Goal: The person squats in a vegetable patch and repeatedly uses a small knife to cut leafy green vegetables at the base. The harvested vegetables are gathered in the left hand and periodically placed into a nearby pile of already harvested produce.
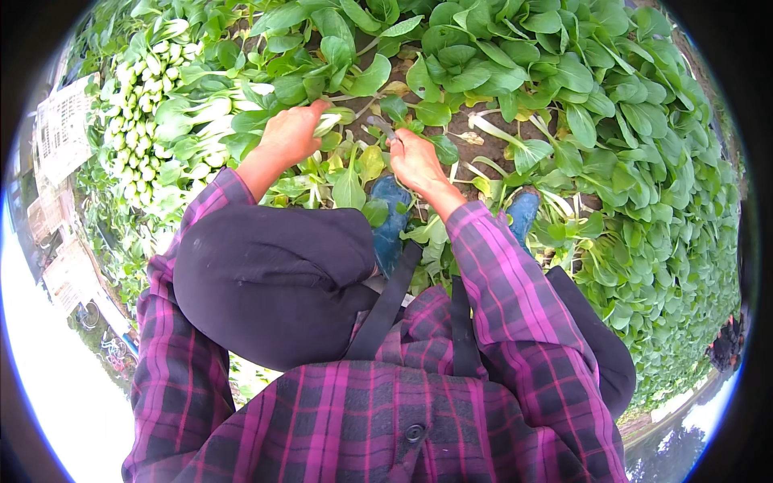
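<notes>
My left hand [293, 134] is closed around a bok choy plant [334, 119], its pale stem end pointing right towards my other hand. My right hand [416, 158] grips a small knife [381, 126], with its blade pointing up and left, close to the stem end. The knife's handle is mostly hidden in my fingers. Below and between the hands, loose and yellowing leaves [371, 162] lie on the soil. Cut bok choy [205, 121] lies to the left of my left hand, stem ends showing.
A dense pile of bok choy [142, 127] lies at the left, stem ends up. Standing leafy plants [652, 133] fill the top and right. My blue boots [389, 211] stand among trimmed leaves. Plastic crates [65, 130] are at the far left. One cut plant [504, 136] lies on bare soil.
</notes>
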Demonstrator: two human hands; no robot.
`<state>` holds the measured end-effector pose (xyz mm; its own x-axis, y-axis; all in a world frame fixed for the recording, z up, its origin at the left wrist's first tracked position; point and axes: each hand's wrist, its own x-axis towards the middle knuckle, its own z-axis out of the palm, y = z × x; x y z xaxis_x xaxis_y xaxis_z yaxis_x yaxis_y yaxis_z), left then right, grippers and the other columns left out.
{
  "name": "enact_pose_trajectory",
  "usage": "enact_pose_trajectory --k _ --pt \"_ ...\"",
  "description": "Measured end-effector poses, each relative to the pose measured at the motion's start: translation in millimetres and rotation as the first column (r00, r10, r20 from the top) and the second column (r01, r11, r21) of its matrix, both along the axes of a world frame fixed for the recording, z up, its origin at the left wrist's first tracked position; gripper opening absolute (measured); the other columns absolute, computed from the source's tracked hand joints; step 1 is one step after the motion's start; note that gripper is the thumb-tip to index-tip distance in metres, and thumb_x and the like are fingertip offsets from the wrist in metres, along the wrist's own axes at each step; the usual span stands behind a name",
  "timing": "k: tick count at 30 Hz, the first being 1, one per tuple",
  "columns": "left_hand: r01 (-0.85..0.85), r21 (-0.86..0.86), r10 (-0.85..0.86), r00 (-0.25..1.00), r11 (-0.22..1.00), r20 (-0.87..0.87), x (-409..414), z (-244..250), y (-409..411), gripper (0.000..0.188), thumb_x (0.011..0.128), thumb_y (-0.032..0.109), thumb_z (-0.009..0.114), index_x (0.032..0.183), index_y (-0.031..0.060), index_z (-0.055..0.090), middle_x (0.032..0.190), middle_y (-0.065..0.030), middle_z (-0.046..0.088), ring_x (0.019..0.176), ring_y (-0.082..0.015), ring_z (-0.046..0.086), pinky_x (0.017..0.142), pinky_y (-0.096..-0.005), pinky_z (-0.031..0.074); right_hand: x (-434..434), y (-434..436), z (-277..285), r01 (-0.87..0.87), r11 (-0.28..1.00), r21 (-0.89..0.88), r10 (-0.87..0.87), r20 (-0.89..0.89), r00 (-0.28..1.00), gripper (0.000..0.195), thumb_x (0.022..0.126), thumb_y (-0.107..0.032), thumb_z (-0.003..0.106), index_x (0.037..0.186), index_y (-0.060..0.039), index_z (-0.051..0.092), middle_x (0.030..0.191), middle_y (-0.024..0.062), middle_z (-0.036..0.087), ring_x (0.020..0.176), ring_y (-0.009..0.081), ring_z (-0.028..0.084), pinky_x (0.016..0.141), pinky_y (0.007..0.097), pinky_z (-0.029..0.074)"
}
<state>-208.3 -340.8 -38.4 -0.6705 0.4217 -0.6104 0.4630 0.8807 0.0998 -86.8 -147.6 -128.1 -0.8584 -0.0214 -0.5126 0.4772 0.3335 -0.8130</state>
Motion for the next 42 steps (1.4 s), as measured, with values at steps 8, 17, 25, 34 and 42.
enact_pose_trajectory --k 8,17,25,34,42 --pt "-0.166 0.08 0.166 0.986 0.983 0.001 -1.2 -11.2 -15.7 0.051 0.072 0.014 0.069 0.121 0.0178 0.056 0.091 -0.016 0.068 0.09 -0.0352 0.065 0.079 -0.0453 0.051 -29.7 -28.7 -28.9 0.04 0.999 0.02 -0.04 0.007 0.999 0.029 0.093 -0.02 0.046 0.105 0.0021 0.059 0.098 0.0258 0.065 0.093 0.0437 0.061 0.085 0.0454 0.048" --pt "-0.188 0.11 0.186 0.982 0.976 0.028 -2.0 -11.8 -15.6 0.049 0.071 0.015 0.07 0.119 0.0186 0.058 0.094 -0.0146 0.068 0.091 -0.035 0.065 0.08 -0.0447 0.051 -41.0 -43.4 -47.0 -0.019 1.0 -0.007 0.02 0.067 0.998 0.026 0.088 -0.019 0.049 0.1 0.0017 0.06 0.097 0.0264 0.064 0.093 0.0445 0.061 0.083 0.0469 0.049" --pt "-0.389 0.351 0.326 0.918 0.852 0.226 -1.1 -0.7 -24.2 0.048 0.072 0.011 0.076 0.118 0.0093 0.062 0.099 -0.0087 0.069 0.092 -0.0186 0.066 0.087 -0.0315 0.05 -9.3 -12.1 -19.4 -0.057 0.997 -0.043 0.063 0.166 0.984 0.025 0.089 -0.017 0.05 0.105 -0.0029 0.063 0.093 0.0175 0.067 0.087 0.0303 0.066 0.081 0.0386 0.051" --pt "-0.766 0.418 0.267 0.587 0.489 0.764 24.5 36.1 -15.3 0.053 0.077 0.001 0.076 0.126 0.0032 0.057 0.112 -0.005 0.065 0.1 -0.0129 0.063 0.09 -0.0261 0.049 -0.5 13.0 56.9 0.417 0.587 -0.694 -0.424 0.176 0.889 0.028 0.088 -0.02 0.07 0.109 -0.0044 0.06 0.079 0.0034 0.061 0.057 0.0045 0.051 0.048 0.0199 0.041" --pt "-0.481 0.607 -0.049 0.757 0.632 0.651 6.5 54.4 32.3 0.055 0.075 0.006 0.08 0.125 0.004 0.059 0.113 -0.0041 0.064 0.106 -0.0122 0.058 0.094 -0.0287 0.048 5.3 14.5 77.4 0.398 0.564 -0.724 -0.401 0.181 0.898 0.023 0.091 -0.017 0.067 0.107 -0.0028 0.06 0.084 0.0049 0.063 0.061 0.0076 0.056 0.051 0.021 0.044"
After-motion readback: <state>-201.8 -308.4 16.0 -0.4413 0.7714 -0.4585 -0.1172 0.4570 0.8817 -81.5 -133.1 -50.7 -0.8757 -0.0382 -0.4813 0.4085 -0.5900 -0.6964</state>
